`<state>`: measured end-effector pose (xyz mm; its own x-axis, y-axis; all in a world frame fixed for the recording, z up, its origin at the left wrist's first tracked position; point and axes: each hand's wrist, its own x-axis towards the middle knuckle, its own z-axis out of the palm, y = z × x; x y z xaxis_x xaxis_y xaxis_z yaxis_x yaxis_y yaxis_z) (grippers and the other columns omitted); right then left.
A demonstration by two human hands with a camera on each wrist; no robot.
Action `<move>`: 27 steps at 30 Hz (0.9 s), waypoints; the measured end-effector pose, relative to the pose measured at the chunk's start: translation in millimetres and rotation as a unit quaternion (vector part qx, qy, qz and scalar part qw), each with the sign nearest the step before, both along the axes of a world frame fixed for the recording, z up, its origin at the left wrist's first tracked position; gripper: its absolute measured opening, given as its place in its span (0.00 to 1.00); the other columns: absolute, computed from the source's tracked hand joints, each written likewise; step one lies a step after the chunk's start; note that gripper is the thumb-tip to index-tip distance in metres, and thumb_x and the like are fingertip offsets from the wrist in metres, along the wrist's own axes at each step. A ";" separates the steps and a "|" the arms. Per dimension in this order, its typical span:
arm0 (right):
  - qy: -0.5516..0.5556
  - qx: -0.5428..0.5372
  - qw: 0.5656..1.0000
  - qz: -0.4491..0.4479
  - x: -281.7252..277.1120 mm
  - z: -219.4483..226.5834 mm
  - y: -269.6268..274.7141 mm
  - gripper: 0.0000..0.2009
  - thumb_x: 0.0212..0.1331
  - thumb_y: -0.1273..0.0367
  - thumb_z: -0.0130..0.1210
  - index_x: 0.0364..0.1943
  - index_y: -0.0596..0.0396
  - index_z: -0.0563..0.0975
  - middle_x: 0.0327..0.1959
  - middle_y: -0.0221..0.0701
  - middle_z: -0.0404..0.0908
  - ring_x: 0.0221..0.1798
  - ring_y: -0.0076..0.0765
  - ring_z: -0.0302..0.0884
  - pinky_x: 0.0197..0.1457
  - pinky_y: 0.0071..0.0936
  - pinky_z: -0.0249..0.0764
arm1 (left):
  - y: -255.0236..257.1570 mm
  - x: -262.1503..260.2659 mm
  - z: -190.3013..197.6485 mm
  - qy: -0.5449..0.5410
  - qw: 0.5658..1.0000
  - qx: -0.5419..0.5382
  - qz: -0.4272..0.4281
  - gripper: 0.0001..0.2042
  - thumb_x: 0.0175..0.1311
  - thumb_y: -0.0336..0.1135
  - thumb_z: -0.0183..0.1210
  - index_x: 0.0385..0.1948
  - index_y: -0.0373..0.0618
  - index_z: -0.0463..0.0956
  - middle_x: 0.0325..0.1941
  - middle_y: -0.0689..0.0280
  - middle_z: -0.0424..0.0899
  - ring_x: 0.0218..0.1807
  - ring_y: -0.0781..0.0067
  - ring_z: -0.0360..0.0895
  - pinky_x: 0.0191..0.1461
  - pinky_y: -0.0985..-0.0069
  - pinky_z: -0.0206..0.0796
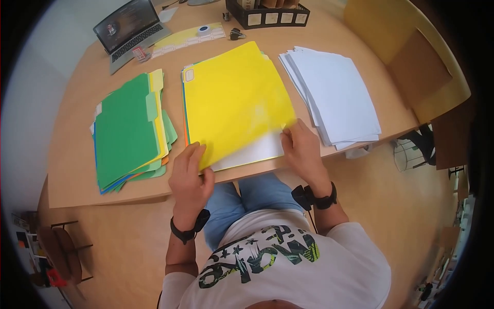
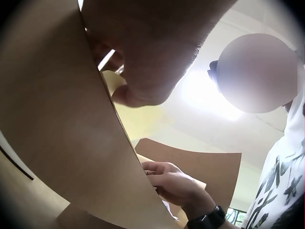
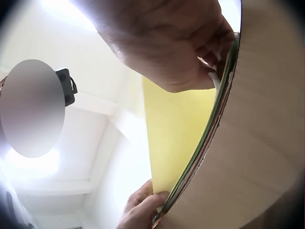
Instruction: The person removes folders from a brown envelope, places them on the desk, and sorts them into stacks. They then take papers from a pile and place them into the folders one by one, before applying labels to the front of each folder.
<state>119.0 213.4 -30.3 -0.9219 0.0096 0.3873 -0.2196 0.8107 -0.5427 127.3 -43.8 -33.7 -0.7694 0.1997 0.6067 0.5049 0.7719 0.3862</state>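
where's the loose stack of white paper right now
In the head view the white paper stack lies on the table's right side, just right of the yellow folder that both hands lift.

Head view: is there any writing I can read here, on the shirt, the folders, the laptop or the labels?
T-shirt print: large stylised letters, upside down in this view, not legible.
Laptop screen: too small to read.
Yellow folder tab label: looks blank.
Organiser labels: too small to read.
No text can be read with certainty.
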 end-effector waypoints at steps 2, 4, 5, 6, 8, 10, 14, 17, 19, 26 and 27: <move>0.031 0.024 0.999 0.015 -0.3 -3.8 7.1 0.12 0.53 0.78 0.51 0.43 0.60 0.74 0.38 0.44 0.73 0.34 0.56 0.74 0.38 0.45 0.71 | 3.9 0.3 5.4 -0.001 0.999 -0.047 0.010 0.18 0.55 0.23 0.55 0.49 0.43 0.77 0.54 0.52 0.76 0.53 0.51 0.75 0.53 0.63 0.68; 0.040 0.017 0.999 0.017 1.3 -2.1 13.6 0.13 0.53 0.80 0.49 0.45 0.62 0.74 0.38 0.44 0.72 0.34 0.57 0.73 0.37 0.46 0.70 | 4.0 -0.4 7.0 -0.002 0.997 -0.075 0.022 0.22 0.53 0.20 0.55 0.52 0.44 0.76 0.58 0.50 0.74 0.58 0.49 0.72 0.60 0.64 0.64; 0.091 -0.004 0.996 -0.001 -0.7 -1.1 17.4 0.17 0.52 0.82 0.48 0.48 0.58 0.75 0.35 0.42 0.71 0.32 0.53 0.73 0.35 0.42 0.70 | 2.2 -0.8 5.8 -0.012 0.998 -0.062 0.024 0.22 0.54 0.20 0.54 0.53 0.45 0.76 0.59 0.50 0.74 0.58 0.49 0.72 0.60 0.64 0.64; 0.076 -0.029 0.996 -0.021 -0.1 6.5 24.6 0.19 0.53 0.83 0.47 0.49 0.56 0.76 0.34 0.40 0.71 0.31 0.48 0.72 0.34 0.39 0.69 | 0.2 -1.6 2.8 -0.022 0.998 -0.048 0.024 0.22 0.54 0.20 0.54 0.54 0.45 0.75 0.59 0.50 0.74 0.58 0.48 0.72 0.60 0.64 0.65; 0.091 -0.054 0.993 -0.060 -1.2 12.6 53.5 0.21 0.53 0.85 0.46 0.50 0.50 0.77 0.29 0.35 0.69 0.29 0.35 0.70 0.32 0.28 0.67 | -5.6 -1.3 -0.2 -0.051 0.998 -0.008 0.033 0.22 0.55 0.20 0.53 0.54 0.46 0.76 0.59 0.50 0.74 0.58 0.49 0.73 0.59 0.65 0.66; 0.134 -0.050 0.983 -0.117 -6.5 13.9 93.8 0.20 0.52 0.87 0.46 0.45 0.52 0.79 0.30 0.34 0.70 0.30 0.33 0.69 0.33 0.27 0.67 | -14.0 -2.6 -1.1 -0.093 0.993 0.047 0.048 0.20 0.55 0.21 0.53 0.52 0.47 0.77 0.60 0.53 0.74 0.57 0.51 0.75 0.57 0.65 0.68; 0.186 0.057 0.950 -0.243 -8.9 5.5 180.6 0.19 0.52 0.84 0.48 0.45 0.51 0.81 0.32 0.35 0.73 0.32 0.36 0.73 0.38 0.29 0.71 | -30.2 -10.3 2.5 -0.086 0.986 0.142 0.023 0.19 0.58 0.19 0.51 0.51 0.43 0.77 0.57 0.53 0.77 0.56 0.54 0.77 0.59 0.69 0.66; 0.134 0.101 0.938 -0.304 -8.0 -7.6 222.6 0.19 0.51 0.84 0.49 0.45 0.52 0.81 0.32 0.35 0.72 0.33 0.37 0.73 0.40 0.30 0.71 | -45.8 -19.6 4.3 0.001 0.991 0.136 0.003 0.17 0.60 0.18 0.50 0.51 0.40 0.77 0.55 0.53 0.79 0.57 0.56 0.76 0.60 0.70 0.66; 0.096 0.124 0.933 -0.324 -8.0 -16.9 240.6 0.20 0.50 0.84 0.48 0.46 0.52 0.81 0.32 0.35 0.72 0.34 0.36 0.73 0.41 0.30 0.71 | -59.8 -23.6 8.5 0.017 0.989 0.145 0.011 0.15 0.62 0.19 0.49 0.50 0.39 0.77 0.55 0.55 0.80 0.58 0.58 0.76 0.61 0.69 0.65; 0.012 0.195 0.912 -0.360 -4.9 -36.1 249.5 0.17 0.54 0.79 0.50 0.48 0.50 0.80 0.39 0.37 0.74 0.41 0.44 0.75 0.46 0.35 0.72 | -152.4 -22.8 32.0 0.039 0.965 0.235 0.106 0.12 0.72 0.27 0.48 0.51 0.39 0.77 0.54 0.60 0.80 0.57 0.68 0.74 0.61 0.72 0.64; 0.039 0.226 0.906 -0.356 -5.1 -40.2 253.7 0.15 0.56 0.76 0.52 0.48 0.48 0.79 0.42 0.38 0.75 0.46 0.46 0.74 0.50 0.38 0.72 | -172.4 -24.4 27.2 0.037 0.961 0.248 0.121 0.12 0.72 0.28 0.48 0.51 0.39 0.77 0.54 0.60 0.80 0.57 0.68 0.74 0.61 0.72 0.64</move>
<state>113.9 467.2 -70.4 -0.7143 0.4144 0.5639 0.4226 0.8977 -0.1243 102.9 -216.2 -6.6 -0.7075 -0.3064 0.6368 0.3751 0.6009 0.7058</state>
